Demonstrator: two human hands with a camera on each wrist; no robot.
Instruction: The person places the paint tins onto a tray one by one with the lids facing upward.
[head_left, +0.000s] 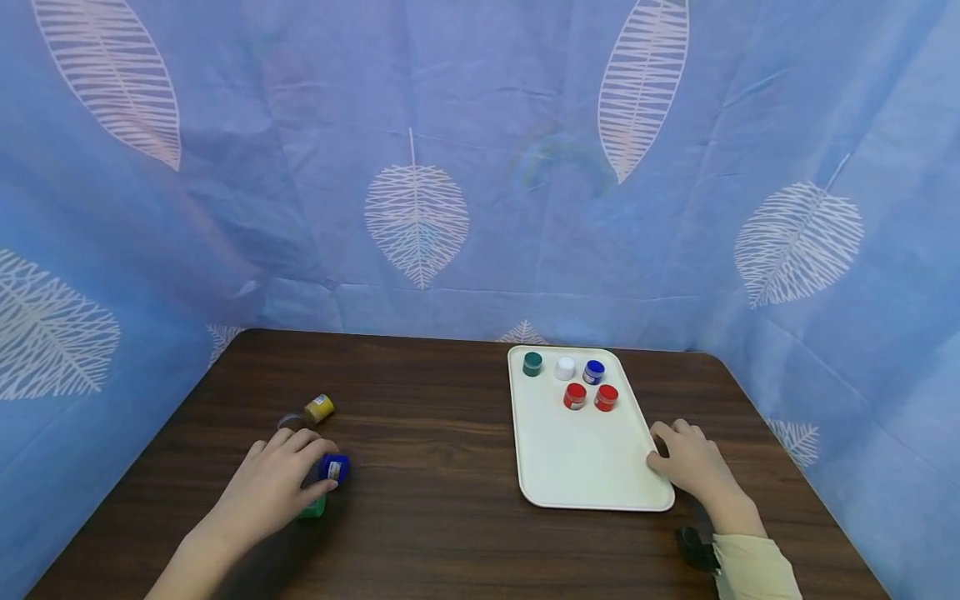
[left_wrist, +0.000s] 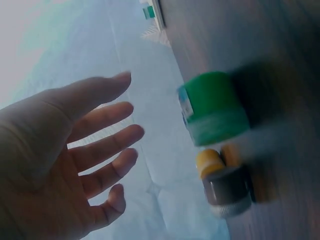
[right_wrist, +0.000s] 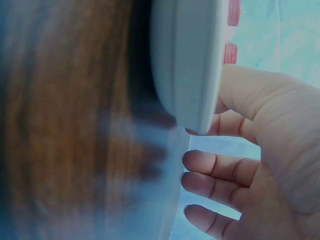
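Observation:
My left hand [head_left: 273, 479] is at the left of the table, fingers apart and holding nothing. A small blue-lidded jar [head_left: 334, 468] appears by its thumb and index finger in the head view. A green jar [head_left: 313, 506] is partly hidden under the hand; the left wrist view shows this green jar [left_wrist: 212, 107] apart from the fingertips. Beyond are a yellow jar [head_left: 319, 408] and a dark brown jar [head_left: 291, 422], partly covered. My right hand [head_left: 693, 462] pinches the right edge of a white tray [head_left: 585, 467], its thumb over the rim and index finger beneath.
At the tray's far end stand a dark green jar [head_left: 532, 363], a white jar [head_left: 565, 368], a blue jar [head_left: 593, 372] and two red jars, one left [head_left: 574, 396] and one right [head_left: 606, 397]. Leaf-patterned blue cloth [head_left: 495, 217] hangs behind the dark wooden table [head_left: 435, 500] and beside it.

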